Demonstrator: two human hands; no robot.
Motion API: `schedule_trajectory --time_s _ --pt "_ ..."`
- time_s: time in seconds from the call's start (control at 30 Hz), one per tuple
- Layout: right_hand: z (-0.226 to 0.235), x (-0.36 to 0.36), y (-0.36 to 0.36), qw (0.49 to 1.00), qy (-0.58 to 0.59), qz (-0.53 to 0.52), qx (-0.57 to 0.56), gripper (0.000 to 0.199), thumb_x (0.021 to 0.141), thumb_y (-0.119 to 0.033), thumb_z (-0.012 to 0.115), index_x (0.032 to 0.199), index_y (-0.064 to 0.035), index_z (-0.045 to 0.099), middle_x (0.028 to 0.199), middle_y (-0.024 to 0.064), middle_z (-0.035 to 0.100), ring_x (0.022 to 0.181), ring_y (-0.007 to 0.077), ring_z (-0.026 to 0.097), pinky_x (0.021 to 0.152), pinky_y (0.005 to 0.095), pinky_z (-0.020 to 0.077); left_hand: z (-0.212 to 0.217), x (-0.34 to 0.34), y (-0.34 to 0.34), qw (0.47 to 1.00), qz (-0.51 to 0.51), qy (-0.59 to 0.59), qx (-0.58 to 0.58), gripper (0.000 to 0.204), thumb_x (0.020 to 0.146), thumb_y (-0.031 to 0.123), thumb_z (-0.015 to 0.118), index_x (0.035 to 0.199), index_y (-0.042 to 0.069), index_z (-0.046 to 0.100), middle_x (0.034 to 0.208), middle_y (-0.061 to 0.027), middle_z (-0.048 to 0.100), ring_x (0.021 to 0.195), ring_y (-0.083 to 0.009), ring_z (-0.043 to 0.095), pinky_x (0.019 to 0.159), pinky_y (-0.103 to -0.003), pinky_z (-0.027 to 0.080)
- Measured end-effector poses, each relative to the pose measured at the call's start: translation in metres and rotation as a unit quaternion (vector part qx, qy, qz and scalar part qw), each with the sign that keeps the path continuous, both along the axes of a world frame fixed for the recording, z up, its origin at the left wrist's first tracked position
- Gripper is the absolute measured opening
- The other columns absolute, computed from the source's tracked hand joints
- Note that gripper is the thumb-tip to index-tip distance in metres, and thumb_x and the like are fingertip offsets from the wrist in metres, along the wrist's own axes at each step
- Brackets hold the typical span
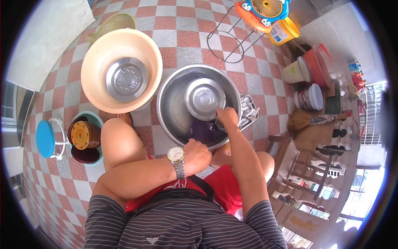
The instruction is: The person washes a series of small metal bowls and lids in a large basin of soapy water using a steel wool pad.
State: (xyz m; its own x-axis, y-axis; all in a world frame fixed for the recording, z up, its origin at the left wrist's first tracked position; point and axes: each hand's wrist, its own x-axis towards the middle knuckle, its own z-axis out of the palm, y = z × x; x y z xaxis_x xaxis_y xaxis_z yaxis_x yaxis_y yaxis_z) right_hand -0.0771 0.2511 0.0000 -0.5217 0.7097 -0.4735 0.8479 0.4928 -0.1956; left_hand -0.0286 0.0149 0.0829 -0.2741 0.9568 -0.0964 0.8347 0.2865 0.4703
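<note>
two bare hands work at a wide metal basin (169,99) set low on the checkered tile floor (188,39), close in front of the seated person's bent knees. a smaller metal bowl (204,98) sits inside the basin, toward its far right, with its rim near the right wall; dark, purplish reflections show in the basin's near part. the right hand (227,117) is at the bowl's near right edge, its grip closed around a dark scrubber (220,125) that pokes out below the fingers. the left hand (197,157) is at the basin's near rim, fingers curled inward; whether its grip pinches anything i cannot tell. a metal-banded watch (176,154) circles the left wrist.

just right of the basin is a tray of metal utensils (249,108). to the left, a peach tub (92,74) holds another metal bowl (126,79), beaded with droplets, and a pale olive colander (120,24) lies partly behind that tub. nearer the left knee, a light blue tub (98,118) carries round brown pieces (83,135). farther right are a straw broom (299,119) and a wooden chair (297,164).
</note>
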Motion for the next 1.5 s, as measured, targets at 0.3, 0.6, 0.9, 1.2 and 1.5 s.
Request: schedule_trajectory --time_s 0.3,0.6,0.9,1.2,1.5 --pt "0.01 -0.011 -0.012 0.997 -0.012 0.038 0.069 0.045 0.085 -0.027 0.057 0.12 0.0005 0.066 0.12 0.0226 0.07 0.115 0.0371 0.067 0.098 0.0432 0.0519 0.0 -0.009 -0.017 1.0 0.006 -0.013 -0.021 0.014 0.076 0.013 0.064 0.082 0.003 0.071 0.079 -0.0137 0.069 0.077 -0.0305 0.068 0.067 -0.044 0.051" --pt "0.013 -0.01 -0.003 0.994 -0.002 0.059 0.096 0.043 0.082 -0.028 0.06 0.113 0.0007 0.069 0.116 0.0231 0.071 0.113 0.0375 0.067 0.097 0.0426 0.0527 -0.013 -0.008 -0.024 1.0 0.011 0.019 -0.002 0.012 0.075 0.013 0.064 0.078 0.003 0.071 0.078 -0.0136 0.069 0.076 -0.0293 0.068 0.064 -0.042 0.051" --pt "-0.03 -0.003 0.031 0.99 0.133 0.027 0.04 0.035 0.075 -0.028 0.068 0.096 -0.0007 0.074 0.101 0.0239 0.073 0.1 0.0402 0.07 0.091 0.0451 0.0537 -0.013 -0.008 -0.026 0.999 0.02 0.022 -0.014 0.012 0.073 0.014 0.066 0.077 0.004 0.071 0.077 -0.0139 0.069 0.075 -0.029 0.069 0.064 -0.042 0.052" --pt "-0.045 -0.003 0.041 0.994 0.108 0.016 -0.014 0.035 0.076 -0.03 0.075 0.096 -0.001 0.076 0.097 0.0194 0.074 0.094 0.0348 0.071 0.086 0.0413 0.053 -0.011 -0.01 -0.026 1.0 0.012 0.013 -0.017 0.012 0.074 0.014 0.065 0.078 0.004 0.071 0.08 -0.0141 0.07 0.077 -0.029 0.069 0.065 -0.042 0.052" --pt "-0.048 0.005 0.042 0.968 0.173 -0.095 -0.155 0.031 0.082 -0.017 0.077 0.1 0.0082 0.073 0.098 0.0173 0.073 0.088 0.0244 0.068 0.081 0.0391 0.0515 -0.015 -0.011 -0.024 0.998 -0.013 0.022 -0.057 0.012 0.077 0.013 0.064 0.081 0.005 0.072 0.082 -0.0139 0.071 0.079 -0.0292 0.07 0.067 -0.042 0.052"
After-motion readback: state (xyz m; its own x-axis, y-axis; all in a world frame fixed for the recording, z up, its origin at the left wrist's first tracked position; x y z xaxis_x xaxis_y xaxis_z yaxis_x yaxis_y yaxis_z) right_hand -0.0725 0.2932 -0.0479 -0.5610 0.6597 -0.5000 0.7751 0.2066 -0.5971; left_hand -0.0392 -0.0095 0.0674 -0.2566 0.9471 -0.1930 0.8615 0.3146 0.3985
